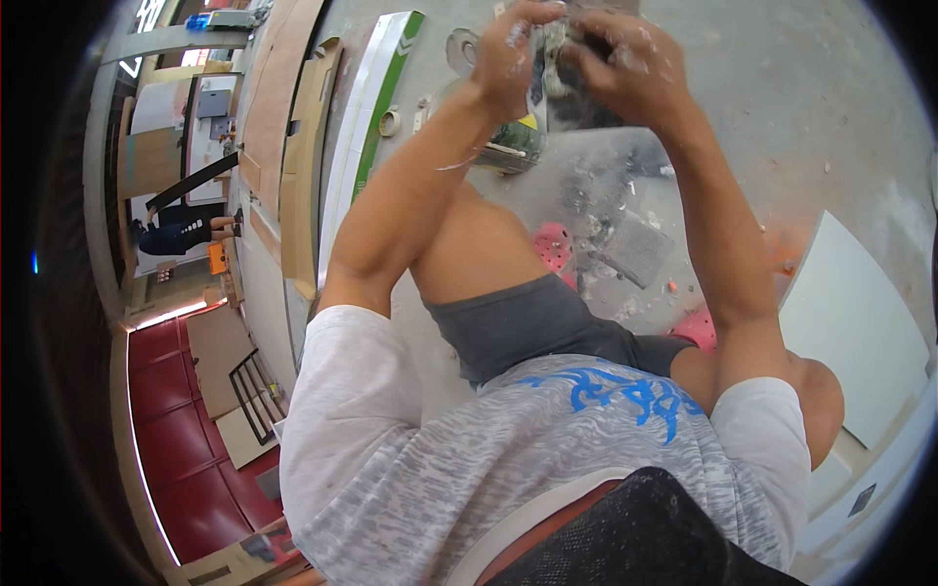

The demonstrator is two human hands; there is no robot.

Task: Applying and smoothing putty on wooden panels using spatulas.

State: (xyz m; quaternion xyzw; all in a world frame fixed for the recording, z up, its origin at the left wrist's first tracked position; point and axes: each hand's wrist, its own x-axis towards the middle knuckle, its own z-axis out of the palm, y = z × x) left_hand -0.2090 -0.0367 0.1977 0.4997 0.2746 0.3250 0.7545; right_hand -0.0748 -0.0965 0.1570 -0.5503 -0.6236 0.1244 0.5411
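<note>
Both my hands are raised close together at the top edge, over the dusty floor. My left hand has its fingers closed, with white smears on the skin. My right hand is curled with the thumb toward the left, also smeared white. Between them is a pale, smeared strip, blurred and partly hidden by the fingers; its kind is unclear. A dark tin with a yellow patch stands just below my left hand. Left of that hand lies a round metal lid.
A long white-and-green box and a tape roll lie at left. Pink clogs are on my feet, near a grey slab and scattered debris. A white board leans at right. Another person stands far left.
</note>
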